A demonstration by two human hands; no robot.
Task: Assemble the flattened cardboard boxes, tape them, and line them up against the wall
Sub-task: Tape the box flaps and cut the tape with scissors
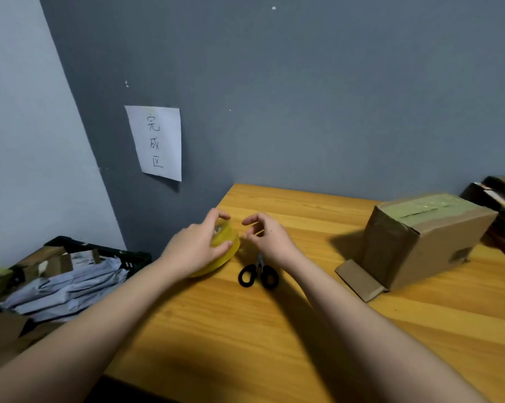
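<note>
Table (274, 344) runs along the far grey wall (303, 82); paper sign (157, 142) on the wall at left. Box (419, 242) sits far right on the table, top already taped, one flap (358, 279) splayed out flat at its near-left base — not against the wall yet. Looks light and stiff but crushable; take it by two opposite side walls, not the flap or the taped seam. Black crate (129, 255) of grey bags and cardboard scraps off the table's left edge.

Tape roll (225, 251), yellowish, at the far-left corner of the table — left hand (199, 245) curled round it. Rigid ring, slick outside; holding by the rim makes sense. Right hand (267, 237) just right of the roll, thumb and forefinger pinched close; probably picking at the tape end, but can't see film between them. Scissors (258, 274) lie flat just near the right hand, untouched.
</note>
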